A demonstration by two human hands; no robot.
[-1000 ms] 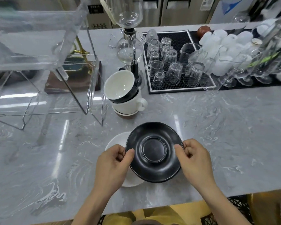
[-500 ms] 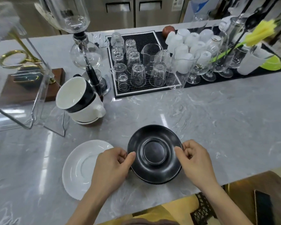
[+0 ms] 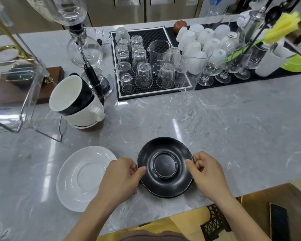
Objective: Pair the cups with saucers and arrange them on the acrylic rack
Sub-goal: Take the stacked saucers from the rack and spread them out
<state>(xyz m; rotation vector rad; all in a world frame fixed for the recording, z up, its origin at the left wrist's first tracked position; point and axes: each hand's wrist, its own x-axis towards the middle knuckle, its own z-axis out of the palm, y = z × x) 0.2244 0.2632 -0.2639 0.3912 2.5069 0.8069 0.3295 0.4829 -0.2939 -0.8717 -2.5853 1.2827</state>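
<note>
Both hands, left (image 3: pixel 119 178) and right (image 3: pixel 208 173), pinch the black saucer (image 3: pixel 165 166), seemingly just above the counter (image 3: pixel 233 127)

The saucer (image 3: pixel 165 167) near the counter's front edge is matt black; the saucer (image 3: pixel 82 178) beside it is plain white. The counter (image 3: pixel 215 122) is pale grey with white veining. The top cup (image 3: pixel 71 95) is black outside, white inside, on a white cup (image 3: pixel 87 113). The sponge (image 3: pixel 283 26) at the back right corner is yellow.

Tabletop (image 3: pixel 215 122) is carrying two saucers, one black saucer (image 3: pixel 165 166) and one white saucer (image 3: pixel 83 178), two stacked cups (image 3: pixel 76 103), and one acrylic rack (image 3: pixel 24 94).
</note>
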